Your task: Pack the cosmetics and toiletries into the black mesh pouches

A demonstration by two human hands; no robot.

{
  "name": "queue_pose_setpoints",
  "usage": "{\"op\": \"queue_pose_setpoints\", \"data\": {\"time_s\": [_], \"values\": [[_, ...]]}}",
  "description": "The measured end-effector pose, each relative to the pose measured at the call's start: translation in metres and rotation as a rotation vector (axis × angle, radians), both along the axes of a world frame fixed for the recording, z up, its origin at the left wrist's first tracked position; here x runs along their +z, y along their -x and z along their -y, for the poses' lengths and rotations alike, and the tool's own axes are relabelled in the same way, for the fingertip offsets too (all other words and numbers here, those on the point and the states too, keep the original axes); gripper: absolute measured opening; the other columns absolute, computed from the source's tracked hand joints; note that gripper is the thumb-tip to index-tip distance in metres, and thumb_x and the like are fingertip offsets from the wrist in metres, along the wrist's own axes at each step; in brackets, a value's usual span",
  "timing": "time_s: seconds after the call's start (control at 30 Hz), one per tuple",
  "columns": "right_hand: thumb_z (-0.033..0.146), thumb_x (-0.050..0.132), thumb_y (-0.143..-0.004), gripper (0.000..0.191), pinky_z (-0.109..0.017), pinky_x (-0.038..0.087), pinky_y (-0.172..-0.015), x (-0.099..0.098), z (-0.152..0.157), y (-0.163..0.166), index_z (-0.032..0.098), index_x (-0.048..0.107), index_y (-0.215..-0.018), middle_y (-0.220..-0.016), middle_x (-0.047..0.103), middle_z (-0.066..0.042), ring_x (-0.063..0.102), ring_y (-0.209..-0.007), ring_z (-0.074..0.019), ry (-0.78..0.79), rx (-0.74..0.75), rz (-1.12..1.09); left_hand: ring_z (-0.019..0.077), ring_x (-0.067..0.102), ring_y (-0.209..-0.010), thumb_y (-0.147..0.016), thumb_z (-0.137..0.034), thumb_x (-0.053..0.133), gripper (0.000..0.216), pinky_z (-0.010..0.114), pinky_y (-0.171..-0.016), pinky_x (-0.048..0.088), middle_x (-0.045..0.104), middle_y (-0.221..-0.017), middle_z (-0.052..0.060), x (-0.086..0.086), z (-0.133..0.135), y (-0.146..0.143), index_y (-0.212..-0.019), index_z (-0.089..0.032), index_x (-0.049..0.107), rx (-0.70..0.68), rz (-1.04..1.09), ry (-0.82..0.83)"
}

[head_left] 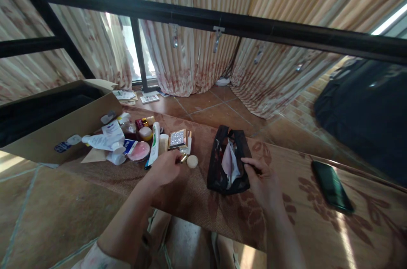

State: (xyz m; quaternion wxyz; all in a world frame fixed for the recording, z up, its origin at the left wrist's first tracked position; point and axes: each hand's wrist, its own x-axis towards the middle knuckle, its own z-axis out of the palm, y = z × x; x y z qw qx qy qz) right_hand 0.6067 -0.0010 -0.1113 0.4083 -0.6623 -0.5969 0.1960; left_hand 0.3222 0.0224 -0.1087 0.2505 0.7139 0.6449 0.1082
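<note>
My left hand [164,168] is closed on a small gold-coloured tube [183,158], perhaps a lipstick; only its end shows. Beside the tube lies a round cream-coloured disc [192,161], and just behind sits a glittery gold-edged compact [178,139]. With thumb and fingers, my right hand [261,177] pinches the right edge of a black mesh pouch [243,146]. The pouch stands unzipped, with a pale pink and white packet [229,163] inside. A white tube [154,144] and a round pink container [139,151] are left of my left hand, among several cosmetics.
An open cardboard box [63,122] with dark contents stands at the far left. A phone [332,186] lies on the patterned cloth [286,184] at right. A black metal rail [190,16] crosses beyond, before long curtains [197,61].
</note>
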Motion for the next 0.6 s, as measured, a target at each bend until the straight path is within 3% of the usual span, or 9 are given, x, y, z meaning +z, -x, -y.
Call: {"op": "queue_pose_setpoints", "data": {"time_s": [0.1, 0.2, 0.6], "values": [[0.037, 0.052, -0.08, 0.029, -0.032, 0.048, -0.069, 0.001, -0.001, 0.002, 0.022, 0.074, -0.092, -0.088, 0.072, -0.006, 0.063, -0.077, -0.0202, 0.0, -0.014, -0.005, 0.0178, 0.067, -0.078, -0.077, -0.013, 0.047, 0.026, 0.026, -0.066, 0.048, 0.071, -0.083, 0.001, -0.004, -0.005, 0.002, -0.095, -0.02, 0.063, -0.006, 0.226, -0.017], [0.037, 0.053, -0.08, 0.028, -0.031, 0.048, -0.067, 0.002, -0.002, 0.004, 0.022, 0.073, -0.092, -0.087, 0.071, -0.005, 0.062, -0.074, -0.0192, 0.002, -0.034, -0.018, 0.0188, 0.067, -0.081, -0.074, -0.011, 0.048, 0.04, 0.028, -0.071, 0.05, 0.072, -0.092, 0.003, -0.013, -0.008, 0.0, -0.111, -0.018, 0.061, 0.073, 0.426, -0.046], [0.038, 0.054, -0.081, 0.028, -0.031, 0.048, -0.069, -0.003, -0.003, 0.004, 0.021, 0.073, -0.094, -0.091, 0.071, -0.006, 0.063, -0.076, -0.0192, 0.011, -0.043, -0.062, 0.0222, 0.066, -0.089, -0.075, -0.009, 0.052, 0.034, 0.033, -0.082, 0.049, 0.073, -0.095, 0.005, -0.008, -0.009, -0.003, -0.103, -0.02, 0.068, 0.144, 0.183, -0.188]]}}
